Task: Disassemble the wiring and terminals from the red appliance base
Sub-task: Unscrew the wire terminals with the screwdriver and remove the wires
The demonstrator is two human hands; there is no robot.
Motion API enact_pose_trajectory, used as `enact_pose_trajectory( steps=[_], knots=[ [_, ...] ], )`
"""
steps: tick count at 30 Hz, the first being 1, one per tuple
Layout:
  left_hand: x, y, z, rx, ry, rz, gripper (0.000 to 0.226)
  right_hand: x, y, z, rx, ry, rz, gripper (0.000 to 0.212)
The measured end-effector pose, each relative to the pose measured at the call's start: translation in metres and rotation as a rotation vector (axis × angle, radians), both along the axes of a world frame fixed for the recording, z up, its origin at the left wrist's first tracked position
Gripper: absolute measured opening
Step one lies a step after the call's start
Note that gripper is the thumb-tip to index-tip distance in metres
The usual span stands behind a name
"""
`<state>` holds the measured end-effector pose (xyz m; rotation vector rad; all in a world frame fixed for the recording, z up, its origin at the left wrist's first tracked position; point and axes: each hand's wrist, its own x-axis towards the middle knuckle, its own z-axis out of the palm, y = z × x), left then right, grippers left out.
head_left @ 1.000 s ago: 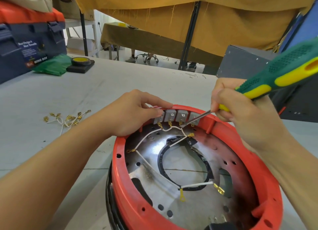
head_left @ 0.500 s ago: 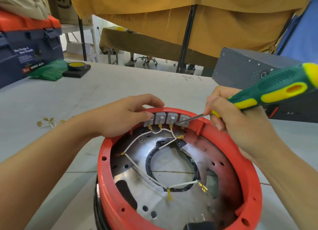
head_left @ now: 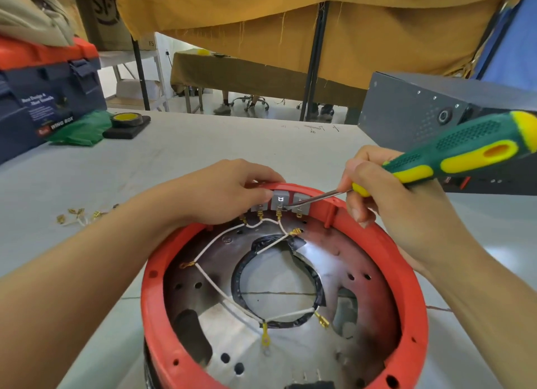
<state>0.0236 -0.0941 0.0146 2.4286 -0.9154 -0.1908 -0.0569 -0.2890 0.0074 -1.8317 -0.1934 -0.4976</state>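
Moved leftward along the terminal row, the screwdriver (head_left: 453,159) tip now presses at the middle grey terminal block (head_left: 279,200). Right hand (head_left: 386,196) grasps its handle while left hand (head_left: 229,193) pinches the far rim of the red appliance base (head_left: 406,272) on the near table (head_left: 174,156), white wires (head_left: 220,289) inside.

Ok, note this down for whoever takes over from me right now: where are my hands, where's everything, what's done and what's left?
Left hand grips the red base rim beside the grey terminal blocks.
Right hand holds the screwdriver, tip at the middle block's tab.
Done: loose removed terminals lie on the table.
Left: white wires remain on the blocks, with other ends loose inside.
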Motion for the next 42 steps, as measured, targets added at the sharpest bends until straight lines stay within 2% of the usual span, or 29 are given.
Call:
enact_pose_trajectory(
  steps=[5, 17, 24, 31, 42],
  knots=[
    [0.0, 0.0, -0.001, -0.054, 0.059, -0.008, 0.026, 0.003, -0.003, -0.001, 0.066, 0.012, 0.033, 0.028],
    [0.005, 0.001, -0.004, -0.055, 0.058, 0.007, 0.03, 0.018, -0.009, -0.001, 0.228, 0.127, 0.08, 0.021],
    [0.005, 0.001, -0.004, -0.061, 0.044, 0.005, 0.029, 0.021, -0.011, 0.001, 0.309, 0.148, 0.105, 0.029],
    [0.005, 0.002, -0.003, -0.087, 0.075, -0.024, 0.039, 0.023, -0.009, 0.005, 0.346, 0.16, 0.091, 0.029],
    [0.007, 0.001, -0.005, -0.09, 0.081, -0.038, 0.033, 0.023, -0.008, 0.006, 0.386, 0.187, 0.085, 0.027]
  ],
)
